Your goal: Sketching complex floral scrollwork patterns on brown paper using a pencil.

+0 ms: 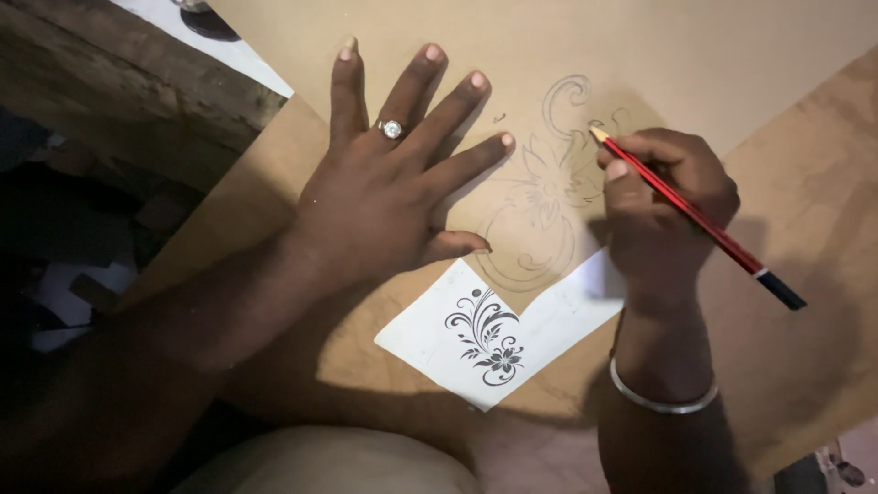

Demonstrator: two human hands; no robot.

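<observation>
A broad tan board fills most of the view and carries everything else; a second brown sheet lies under it at an angle, so there are two sheets in all. The left hand lies flat on the board with all five fingers spread wide, seemingly to pin the board steady beside the drawing; it grips nothing; one ring sits on a finger. The right hand is closed around one red pencil, its fingers pinched near the tip for control, the point touching the top of the sketch; one silver bangle circles that wrist. One white paper slip lies just below the hands, near enough to glance at, printed with a single black floral motif. The pencil drawing, one faint scrolling flower much like the motif, sits on the board between the two hands.
</observation>
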